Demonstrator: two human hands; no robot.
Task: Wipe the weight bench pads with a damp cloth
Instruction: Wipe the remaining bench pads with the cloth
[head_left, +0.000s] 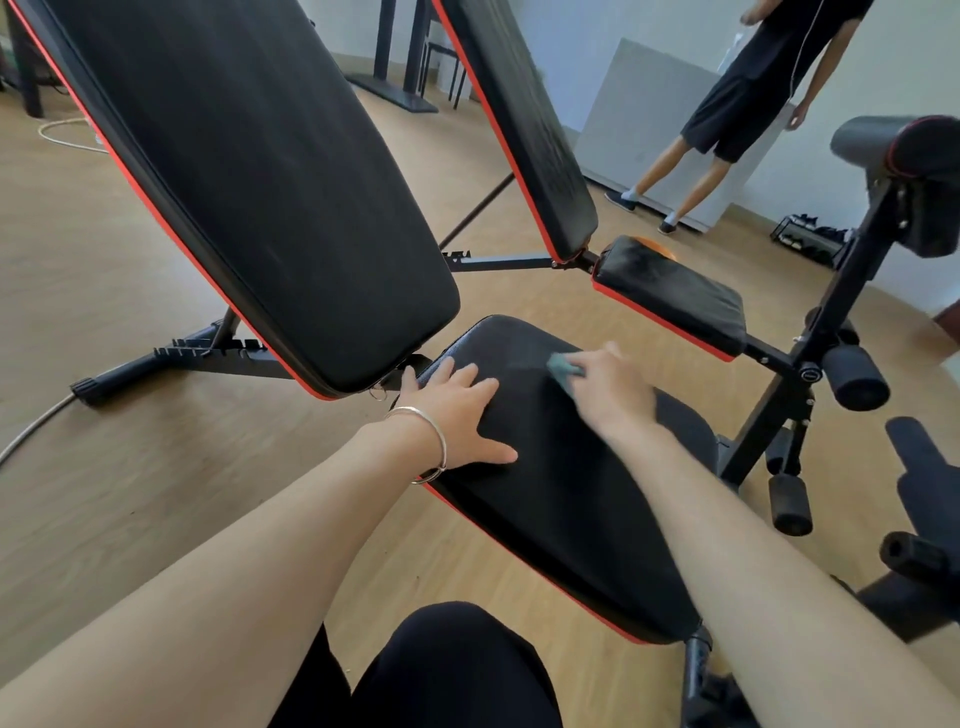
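the wiping of the near bench is in hand: the right hand (608, 387) grips a small bunched teal cloth (565, 366) and presses it on the far end of the black vinyl seat pad with red edging (561, 499), just beside the hinge gap under the long black tilted backrest pad (249, 182); hand and cloth are blurred, which reads as mid-stroke, and the fingers look curled over the cloth, though the blur hides the fine detail. the left hand (457, 410), a thin silver bangle (427, 441) on its wrist, lies released and flat with fingers spread on the seat pad's left edge, seemingly to steady the bench. the near half of the seat pad shows no cloth on it, so by my judgement this pad is partly done at best, and the backrest above it is not yet being touched. the next move likely calls for drawing the cloth towards the body in overlapping passes, then lifting the left hand to wipe where it rests. a second black bench (670, 296) stands behind, and another person (748, 88) is near the wall
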